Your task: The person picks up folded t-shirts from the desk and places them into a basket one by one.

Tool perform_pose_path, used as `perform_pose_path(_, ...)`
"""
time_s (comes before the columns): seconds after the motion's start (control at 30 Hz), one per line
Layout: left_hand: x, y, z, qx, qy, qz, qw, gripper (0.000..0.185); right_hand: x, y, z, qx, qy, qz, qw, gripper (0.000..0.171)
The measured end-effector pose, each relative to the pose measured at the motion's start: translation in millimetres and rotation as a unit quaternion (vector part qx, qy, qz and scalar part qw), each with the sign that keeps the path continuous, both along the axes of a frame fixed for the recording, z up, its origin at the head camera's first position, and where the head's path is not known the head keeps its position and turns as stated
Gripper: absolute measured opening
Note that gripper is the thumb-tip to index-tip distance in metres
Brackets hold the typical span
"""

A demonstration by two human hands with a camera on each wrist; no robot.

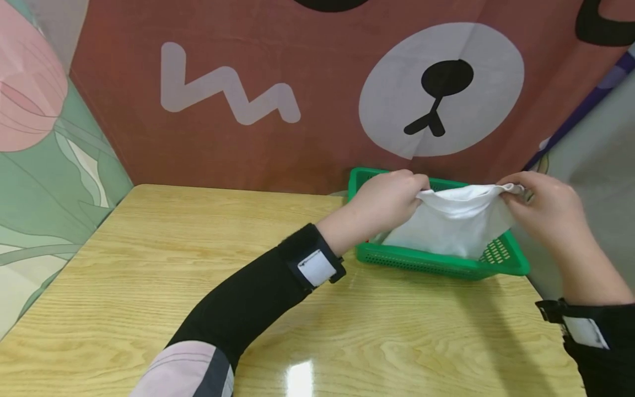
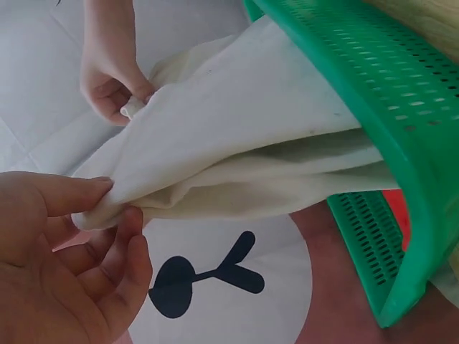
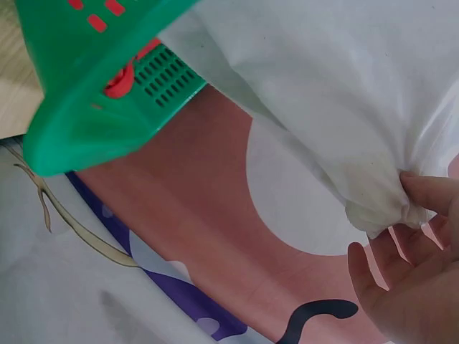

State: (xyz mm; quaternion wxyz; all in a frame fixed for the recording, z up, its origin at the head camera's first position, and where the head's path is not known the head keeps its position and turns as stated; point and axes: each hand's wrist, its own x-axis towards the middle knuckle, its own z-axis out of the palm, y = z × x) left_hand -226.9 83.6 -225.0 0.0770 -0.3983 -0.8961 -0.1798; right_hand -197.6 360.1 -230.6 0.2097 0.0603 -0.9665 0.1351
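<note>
A piece of white cloth (image 1: 446, 229) is stretched between my two hands above a green plastic basket (image 1: 421, 260), its lower part hanging inside. My left hand (image 1: 389, 199) pinches one upper corner between thumb and fingers; the left wrist view shows the cloth (image 2: 237, 107) in loose folds there. At the opposite upper corner my right hand (image 1: 550, 209) pinches the fabric, which bunches at the fingertips in the right wrist view. Something red (image 3: 120, 82) lies in the basket, mostly hidden by the cloth and the basket wall.
The basket stands at the back right of a wooden table (image 1: 198, 286), close to a brown hanging (image 1: 317, 149) with a bear's face. A patterned green and pink cloth (image 1: 44, 182) hangs on the left. Pale fabric (image 1: 600, 165) hangs on the right.
</note>
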Motion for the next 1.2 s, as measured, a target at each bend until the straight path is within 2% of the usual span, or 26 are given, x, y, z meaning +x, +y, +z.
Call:
perform_pose_path(0.2,-6.2,-0.9,-5.4,0.004,0.000,0.004,1.0000,0.027,-1.5,1.8,-7.1,-0.010,-0.018,0.000,1.000,0.019)
perform_pose_path(0.53,-37.4,-5.5,-18.9,0.042,-0.020,0.018,0.9988,0.028,-14.2,2.3,-13.2,-0.015,-0.028,0.018,0.999,0.020)
perform_pose_path(0.8,-55.9,-4.6,-21.2,0.059,-0.061,0.033,0.9959,0.030,-30.1,-0.2,-10.3,0.007,-0.050,0.014,0.999,0.021)
perform_pose_path(1.0,-66.1,-2.3,-24.2,0.076,-0.070,0.050,0.9934,0.031,-43.8,1.8,-5.3,0.017,-0.083,0.023,0.996,0.023)
perform_pose_path(1.13,-72.2,-1.4,-28.8,0.093,-0.092,0.064,0.9893,0.032,-52.3,3.3,-3.5,0.022,-0.107,0.032,0.993,0.024)
perform_pose_path(1.2,-74.5,-0.1,-32.3,0.107,-0.115,0.072,0.9849,0.031,-56.5,5.4,-4.0,0.023,-0.124,0.038,0.991,0.024)
